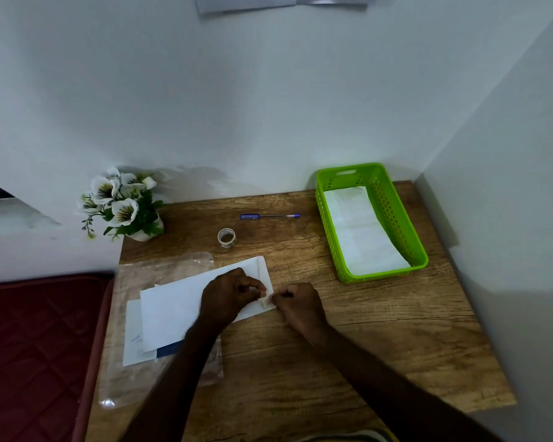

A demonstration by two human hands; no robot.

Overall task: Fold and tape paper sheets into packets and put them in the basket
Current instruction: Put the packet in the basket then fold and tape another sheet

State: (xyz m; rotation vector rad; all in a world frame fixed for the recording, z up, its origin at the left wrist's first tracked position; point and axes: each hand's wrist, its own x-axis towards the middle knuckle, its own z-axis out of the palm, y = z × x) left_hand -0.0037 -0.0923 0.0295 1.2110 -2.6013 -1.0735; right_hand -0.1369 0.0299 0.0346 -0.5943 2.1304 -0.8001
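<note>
From the head camera, I see both hands working at the right end of a folded sheet (186, 301) lying on the wooden desk (380, 330). The left hand (227, 298) rests on the sheet, its fingers curled in a narrow grip that pinches a short strip of tape (264, 299) at the sheet's edge. The right hand (300, 306) sits just beside it, fingers curled tight, apparently pinching the other end of the same strip; the exact contact is too small to tell. A second strip seems already laid across the fold farther up. Under the sheet lie more papers (134, 339) on a clear plastic sleeve (160, 266).

The tape roll (226, 237) stands upright behind the sheet, near a blue pen (268, 216) and a flower pot (125, 205) at the far left corner. The green basket (396, 218) sits at the far right, well apart from the hands, with at least one white packet (361, 231) already lying in it.

I judge the task partly done: one packet delivered, this one in its taping stage, still to go into the basket, with further papers left to fold.
</note>
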